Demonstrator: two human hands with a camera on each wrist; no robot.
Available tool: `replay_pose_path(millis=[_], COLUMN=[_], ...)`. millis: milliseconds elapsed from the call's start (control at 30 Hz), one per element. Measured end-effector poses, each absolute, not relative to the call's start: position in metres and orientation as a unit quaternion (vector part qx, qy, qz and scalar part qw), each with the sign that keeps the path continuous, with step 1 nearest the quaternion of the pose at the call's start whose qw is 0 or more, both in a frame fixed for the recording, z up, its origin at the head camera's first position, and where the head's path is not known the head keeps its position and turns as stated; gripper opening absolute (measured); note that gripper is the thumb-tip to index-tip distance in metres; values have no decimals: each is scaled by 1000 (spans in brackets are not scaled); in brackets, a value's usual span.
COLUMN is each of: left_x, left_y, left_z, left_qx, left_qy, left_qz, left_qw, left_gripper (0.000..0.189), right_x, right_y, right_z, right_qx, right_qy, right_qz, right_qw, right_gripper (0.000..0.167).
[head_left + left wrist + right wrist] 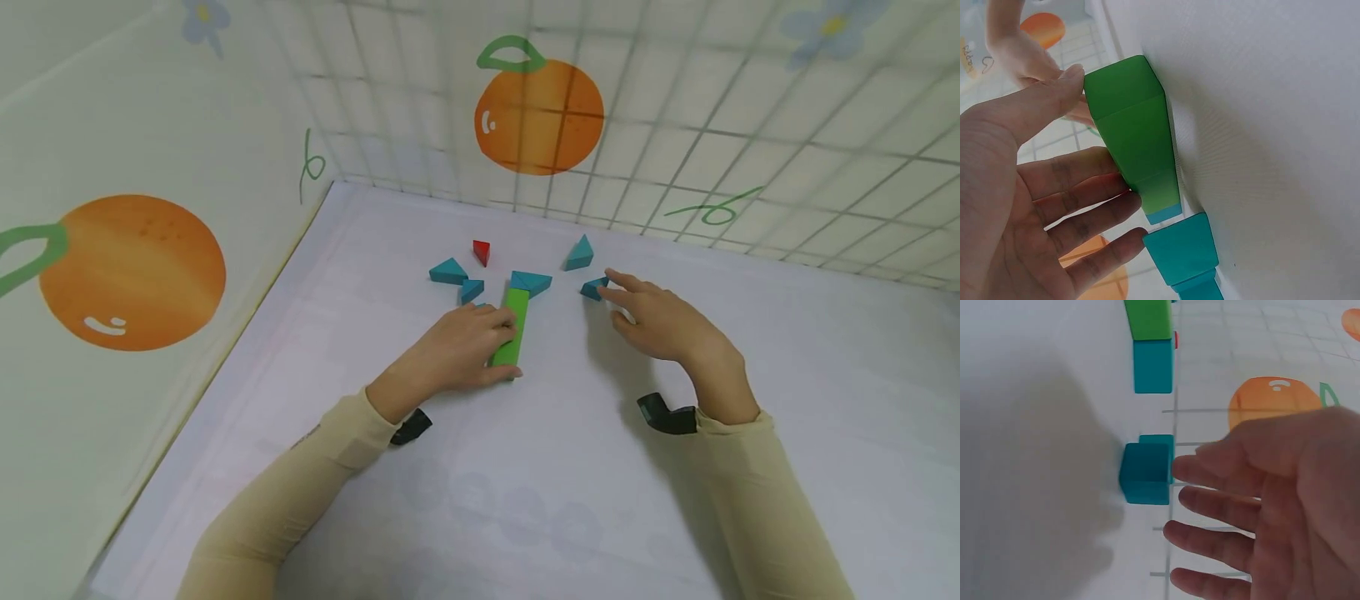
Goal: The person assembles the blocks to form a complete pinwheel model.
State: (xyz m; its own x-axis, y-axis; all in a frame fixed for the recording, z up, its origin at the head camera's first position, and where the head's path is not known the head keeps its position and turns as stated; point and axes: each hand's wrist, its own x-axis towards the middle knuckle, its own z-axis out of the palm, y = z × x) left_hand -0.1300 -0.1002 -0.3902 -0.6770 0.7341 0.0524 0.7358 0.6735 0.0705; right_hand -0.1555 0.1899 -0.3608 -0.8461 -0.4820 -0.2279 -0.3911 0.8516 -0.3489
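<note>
A long green block [509, 350] lies on the white surface. My left hand [474, 343] rests over it, the thumb by its near end and loosely bent fingers along its top. Two teal triangular blocks [534, 283] sit together at the green block's far end. In the left wrist view, the little finger is beside another teal block [1184, 250]. My right hand [660, 321] hovers at a small teal triangular block [592, 289], fingers spread and tips next to it; in the right wrist view I cannot tell whether they touch. A larger teal triangular block [580, 253] stands just behind.
Left of the green block lie two teal triangular blocks [448, 271] and a small red triangular block [482, 252], with another teal edge partly hidden by the left hand. A wall [420, 100] with printed oranges and grid lines rises behind; another wall [247, 133] bounds the left.
</note>
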Motion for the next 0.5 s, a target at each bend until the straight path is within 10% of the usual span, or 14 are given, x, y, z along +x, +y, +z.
replay_pose_path(millis=[500], left_x=[-131], left_y=[-100], left_z=[-389], left_qx=[-397], left_qy=[-916], left_qz=[-49], left_qw=[-8], left_gripper=[54], right_x=[-160], right_y=[186], right_z=[-369], right_qx=[-229], right_qy=[948], right_qz=[-165], right_qw=[148], right_gripper=[47])
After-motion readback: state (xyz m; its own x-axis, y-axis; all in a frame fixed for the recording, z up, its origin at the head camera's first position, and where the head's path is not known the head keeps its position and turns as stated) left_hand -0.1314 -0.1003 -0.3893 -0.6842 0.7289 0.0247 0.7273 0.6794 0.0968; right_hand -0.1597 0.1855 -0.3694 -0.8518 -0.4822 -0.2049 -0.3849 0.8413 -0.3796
